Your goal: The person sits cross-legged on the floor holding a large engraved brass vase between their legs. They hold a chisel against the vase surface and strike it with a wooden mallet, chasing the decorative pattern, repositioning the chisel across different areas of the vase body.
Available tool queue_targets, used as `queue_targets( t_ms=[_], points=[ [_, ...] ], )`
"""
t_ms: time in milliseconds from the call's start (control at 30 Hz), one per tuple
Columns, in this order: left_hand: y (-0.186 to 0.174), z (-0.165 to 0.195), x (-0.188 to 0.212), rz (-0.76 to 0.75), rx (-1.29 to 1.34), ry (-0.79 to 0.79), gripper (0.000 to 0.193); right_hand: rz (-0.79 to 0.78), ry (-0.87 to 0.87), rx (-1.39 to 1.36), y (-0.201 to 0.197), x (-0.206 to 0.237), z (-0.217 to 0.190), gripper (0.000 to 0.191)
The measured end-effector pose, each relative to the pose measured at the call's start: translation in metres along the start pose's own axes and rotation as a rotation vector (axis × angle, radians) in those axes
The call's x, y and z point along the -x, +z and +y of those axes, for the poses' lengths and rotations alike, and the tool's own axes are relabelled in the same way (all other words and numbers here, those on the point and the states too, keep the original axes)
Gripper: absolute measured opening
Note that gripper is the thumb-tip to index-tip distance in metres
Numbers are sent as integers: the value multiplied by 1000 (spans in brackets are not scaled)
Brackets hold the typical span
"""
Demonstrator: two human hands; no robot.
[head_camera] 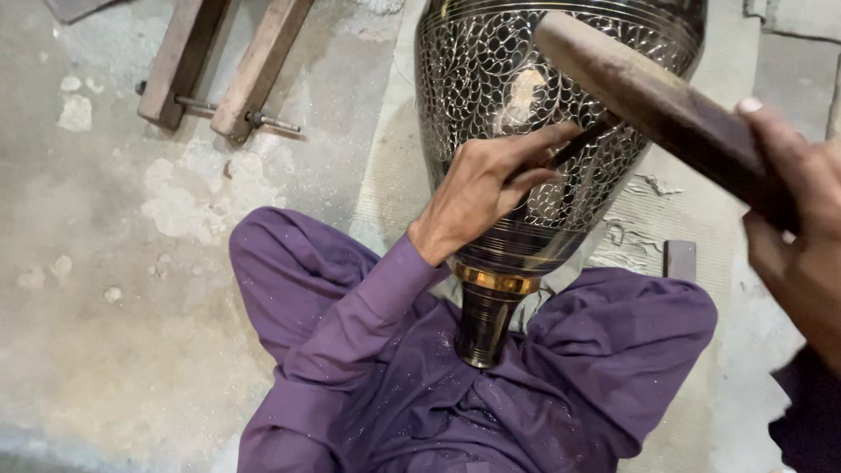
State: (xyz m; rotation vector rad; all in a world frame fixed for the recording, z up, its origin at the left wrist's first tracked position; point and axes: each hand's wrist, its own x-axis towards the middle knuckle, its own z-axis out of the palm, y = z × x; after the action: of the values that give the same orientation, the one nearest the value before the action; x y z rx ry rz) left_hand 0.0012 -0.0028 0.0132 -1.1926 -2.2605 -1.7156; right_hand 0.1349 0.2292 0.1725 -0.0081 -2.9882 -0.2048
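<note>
Holding thin chisel (585,140) with left hand (480,188), fingers pinched, tip on engraved metal vase (491,79) | vase lies steadied between my legs | right hand (802,236) fingers closed around wooden mallet (653,101), raised above chisel

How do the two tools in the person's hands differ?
The mallet in the right hand is thick, wooden and raised above the vase. The chisel in the left hand is thin, dark and pressed against the vase. Both are held slanted.
</note>
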Motion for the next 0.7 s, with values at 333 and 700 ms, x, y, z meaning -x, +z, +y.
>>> queue_targets(
  t_ms=[333, 700],
  points=[
    [-5, -1, -6, -101, -69, 129, 55, 354, -60, -312, 32, 29, -1, 56],
    [-9, -1, -27, -313, -61, 295, 55, 414, -7, -44, 94, 77, -7, 62]
  ],
)
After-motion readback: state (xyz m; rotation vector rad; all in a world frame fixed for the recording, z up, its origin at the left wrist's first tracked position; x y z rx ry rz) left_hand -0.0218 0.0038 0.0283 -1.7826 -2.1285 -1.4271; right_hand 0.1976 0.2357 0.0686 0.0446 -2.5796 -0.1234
